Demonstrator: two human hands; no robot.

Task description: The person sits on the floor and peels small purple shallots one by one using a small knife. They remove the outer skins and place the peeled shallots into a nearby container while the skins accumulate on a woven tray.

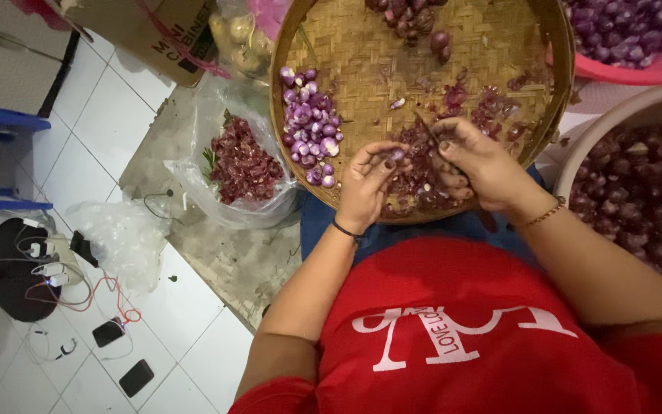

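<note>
Left hand (365, 186) pinches one shallot (397, 156); right hand (478, 165) is closed on what looks like a small knife (427, 128) — over one woven tray (423, 92) holding two heaps: peeled shallots (310, 123) and skins (423, 180).

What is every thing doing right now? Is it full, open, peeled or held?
Left hand: pinching a small shallot.
Right hand: gripping a knife.
Peeled shallots: heaped on the woven tray.
Plastic bag: open, holding red skins.
Beige tub: full of unpeeled shallots.
Pink basket: full of shallots.
</note>
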